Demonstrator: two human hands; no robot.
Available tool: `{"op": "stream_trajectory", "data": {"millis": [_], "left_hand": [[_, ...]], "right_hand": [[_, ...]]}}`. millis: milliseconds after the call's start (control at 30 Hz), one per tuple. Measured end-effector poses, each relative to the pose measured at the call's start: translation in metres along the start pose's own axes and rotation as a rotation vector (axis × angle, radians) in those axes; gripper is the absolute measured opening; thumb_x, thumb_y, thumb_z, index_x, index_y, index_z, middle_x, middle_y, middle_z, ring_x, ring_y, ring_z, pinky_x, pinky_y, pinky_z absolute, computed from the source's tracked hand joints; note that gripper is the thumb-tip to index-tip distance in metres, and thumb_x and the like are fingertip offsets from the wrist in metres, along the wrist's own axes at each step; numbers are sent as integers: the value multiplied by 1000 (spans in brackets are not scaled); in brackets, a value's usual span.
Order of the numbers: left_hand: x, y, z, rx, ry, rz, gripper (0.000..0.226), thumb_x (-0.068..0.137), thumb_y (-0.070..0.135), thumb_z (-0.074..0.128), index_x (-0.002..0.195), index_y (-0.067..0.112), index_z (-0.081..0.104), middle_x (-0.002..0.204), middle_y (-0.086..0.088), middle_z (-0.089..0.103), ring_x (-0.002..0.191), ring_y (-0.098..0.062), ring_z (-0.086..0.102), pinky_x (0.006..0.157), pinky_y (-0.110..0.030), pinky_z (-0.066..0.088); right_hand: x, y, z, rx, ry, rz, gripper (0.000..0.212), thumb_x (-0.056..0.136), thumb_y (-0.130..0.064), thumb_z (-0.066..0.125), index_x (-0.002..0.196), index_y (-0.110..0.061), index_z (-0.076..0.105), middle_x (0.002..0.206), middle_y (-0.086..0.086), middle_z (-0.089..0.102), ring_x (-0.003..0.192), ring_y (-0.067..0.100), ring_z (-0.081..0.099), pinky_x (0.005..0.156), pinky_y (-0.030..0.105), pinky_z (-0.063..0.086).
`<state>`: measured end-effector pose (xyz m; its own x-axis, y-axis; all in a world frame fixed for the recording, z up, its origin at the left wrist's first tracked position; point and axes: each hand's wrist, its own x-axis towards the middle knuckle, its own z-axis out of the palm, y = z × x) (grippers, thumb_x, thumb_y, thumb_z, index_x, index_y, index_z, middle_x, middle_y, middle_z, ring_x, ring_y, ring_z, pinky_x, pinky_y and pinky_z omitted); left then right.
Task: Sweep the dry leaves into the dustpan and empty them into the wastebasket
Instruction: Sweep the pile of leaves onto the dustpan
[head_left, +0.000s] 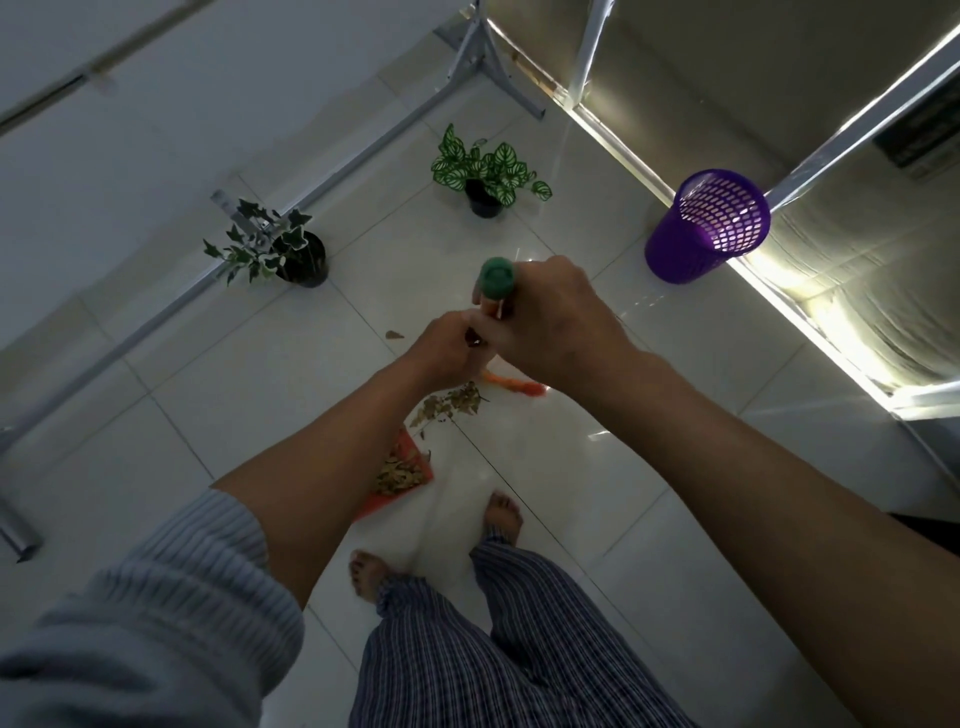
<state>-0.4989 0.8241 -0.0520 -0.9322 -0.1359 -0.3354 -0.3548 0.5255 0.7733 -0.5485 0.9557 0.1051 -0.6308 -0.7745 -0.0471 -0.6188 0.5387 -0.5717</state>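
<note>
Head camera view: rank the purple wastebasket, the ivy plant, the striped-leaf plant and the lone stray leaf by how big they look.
1. purple wastebasket
2-3. ivy plant and striped-leaf plant, too alike to rank
4. stray leaf

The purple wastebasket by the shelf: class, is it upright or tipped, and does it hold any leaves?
Upright: the purple wastebasket stands on the floor, mouth up. No leaves show inside; its bottom is not clearly visible.

The glossy white tiled floor (649, 467) carried two potted green plants in black pots (485, 200) (304, 260), a purple perforated plastic wastebasket (691, 244), an orange dustpan (400, 483) holding dry brown leaves (452, 402), and one stray leaf (394, 335).
</note>
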Motion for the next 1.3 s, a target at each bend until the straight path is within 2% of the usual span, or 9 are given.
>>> {"op": "stream_trajectory", "data": {"millis": [233, 300, 367, 500, 667, 833, 1067, 1167, 1300], "left_hand": [[-12, 22, -19, -38, 133, -7, 18, 85, 32, 56, 73, 20, 54, 66, 5, 59, 62, -11, 58, 53, -27, 45], [-12, 22, -19, -63, 138, -15, 22, 84, 38, 55, 70, 20, 54, 65, 1, 60, 63, -16, 60, 54, -36, 51], [-15, 23, -16, -96, 117, -54, 19, 83, 35, 59, 68, 26, 53, 72, -1, 64, 70, -23, 64, 65, -47, 58], [-34, 19, -2, -104, 100, -163, 24, 84, 15, 68, 80, 32, 52, 90, 4, 61, 92, -18, 61, 88, -35, 53], [-41, -9, 9, -33, 15, -69, 20, 86, 44, 54, 76, 27, 56, 75, 2, 65, 74, -16, 65, 63, -43, 58], [-64, 4, 1, 49, 90, 14, 25, 89, 30, 54, 65, 29, 46, 66, 2, 57, 65, -18, 58, 55, -28, 48], [-76, -47, 17, 81, 14, -2, 5, 83, 18, 59, 79, 18, 57, 84, -5, 62, 75, -22, 60, 68, -45, 57], [-99, -49, 8, 110, -9, 7, 25, 83, 19, 56, 64, 29, 43, 76, -5, 59, 73, -28, 61, 61, -48, 55], [-149, -52, -14, 143, -50, -46, 24, 90, 22, 54, 68, 21, 47, 77, -5, 60, 74, -25, 60, 64, -34, 50]], "right_hand": [[4, -14, -17, 10, 120, -68, 19, 91, -29, 70, 88, -11, 70, 75, 2, 69, 69, 18, 67, 75, 35, 59], [0, -17, -16, -2, 124, -68, 14, 91, -27, 70, 87, -14, 69, 73, 0, 67, 69, 17, 65, 74, 31, 57], [-6, -18, -11, -18, 95, -58, 7, 89, -21, 71, 84, -17, 67, 72, 0, 66, 67, 18, 64, 71, 35, 58], [-21, -22, 5, 2, 11, -24, 17, 87, -19, 68, 73, -19, 58, 65, 0, 61, 64, 21, 60, 67, 38, 57], [-30, -30, 10, 58, 43, 69, 20, 92, -29, 69, 86, -10, 73, 77, 2, 70, 71, 18, 67, 72, 36, 59], [-43, -49, 25, 53, 133, 138, 17, 90, -22, 68, 80, -9, 72, 72, 5, 67, 67, 22, 65, 70, 40, 58], [-68, -85, 74, -37, 154, 179, 18, 88, -11, 62, 70, -12, 62, 62, 8, 62, 59, 26, 62, 62, 42, 57], [-74, -96, 89, 6, 167, 218, 27, 89, -14, 64, 65, -19, 54, 60, 0, 57, 57, 19, 58, 62, 38, 56], [-80, -108, 111, 143, 113, 315, 24, 92, -30, 64, 78, -13, 73, 71, 1, 69, 65, 14, 66, 68, 33, 59]]}}
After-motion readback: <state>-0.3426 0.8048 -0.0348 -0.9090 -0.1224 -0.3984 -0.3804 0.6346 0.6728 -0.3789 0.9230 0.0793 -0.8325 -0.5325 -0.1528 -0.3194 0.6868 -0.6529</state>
